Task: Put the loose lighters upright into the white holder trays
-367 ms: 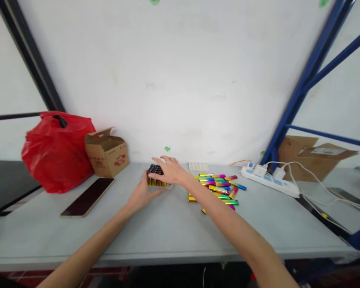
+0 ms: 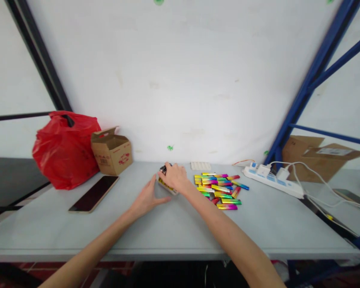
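Observation:
A small pale tray filled with black-topped, yellow-sided pieces sits slightly turned at the middle of the table. My left hand rests at its near left side, thumb and fingers spread apart. Over the top lies my right hand, its fingers curled down on the black tops and hiding much of them. Whether the right fingers grip one piece is hidden. To the right, several shiny multicoloured lighter-like pieces lie in a loose pile.
A white slotted tray lies by the wall. At the left are a phone, an open carton and a red bag. A white power strip with cables and a cardboard box are at the right.
The filled tray has turned at an angle. My right hand has come down lower over its tops, and my left hand has opened slightly from its side. The camera view has shifted a little.

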The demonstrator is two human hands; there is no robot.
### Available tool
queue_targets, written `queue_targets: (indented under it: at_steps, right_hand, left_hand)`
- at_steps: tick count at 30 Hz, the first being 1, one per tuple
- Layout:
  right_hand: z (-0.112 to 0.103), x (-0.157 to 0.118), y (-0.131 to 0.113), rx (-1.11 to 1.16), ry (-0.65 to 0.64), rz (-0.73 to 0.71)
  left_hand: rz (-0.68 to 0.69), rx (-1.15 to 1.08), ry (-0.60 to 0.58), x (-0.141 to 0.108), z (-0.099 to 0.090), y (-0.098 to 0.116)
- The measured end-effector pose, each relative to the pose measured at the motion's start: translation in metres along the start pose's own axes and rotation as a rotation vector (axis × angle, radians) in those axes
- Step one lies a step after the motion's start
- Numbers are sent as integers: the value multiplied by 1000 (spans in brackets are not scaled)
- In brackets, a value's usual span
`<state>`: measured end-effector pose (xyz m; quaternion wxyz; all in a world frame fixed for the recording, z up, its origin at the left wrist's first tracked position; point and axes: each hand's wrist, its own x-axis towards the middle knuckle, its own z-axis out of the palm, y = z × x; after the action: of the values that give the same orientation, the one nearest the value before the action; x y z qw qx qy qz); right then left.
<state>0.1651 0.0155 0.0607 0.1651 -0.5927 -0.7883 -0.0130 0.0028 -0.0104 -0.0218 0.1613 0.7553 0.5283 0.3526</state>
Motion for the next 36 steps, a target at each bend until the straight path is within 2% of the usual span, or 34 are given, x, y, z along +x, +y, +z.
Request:
queue_targets:
  at_steps: [3,7,11,14,18,21,26,30,36]
  right_hand:
    - [-12,-8,14,52,-50,105]
    - [-24,-12,41,89,-124,198]
    - [-31,-19,66,14,-87,221]
    - [-35,-23,80,-26,-23,263]
    - [-36,-24,91,97,-62,257]
    - [-30,-26,94,151,-91,255]
    - [-18,-30,103,128,-71,299]
    - [-11,-30,122,136,-26,219]
    - [-10,-30,147,202,66,81]
  left_hand:
    - [50,-49,-72,3,19,22]
    - [148,-173,-51,16,45,52]
    - [177,-255,-48,31,62,65]
    - [162,-278,-74,40,66,66]
    - [194,-340,-106,51,69,66]
    - [207,-347,-147,57,72,63]
    - [178,-473,-206,59,74,54]
    - [198,-564,-265,57,72,53]
    - [183,-580,-234,55,70,54]
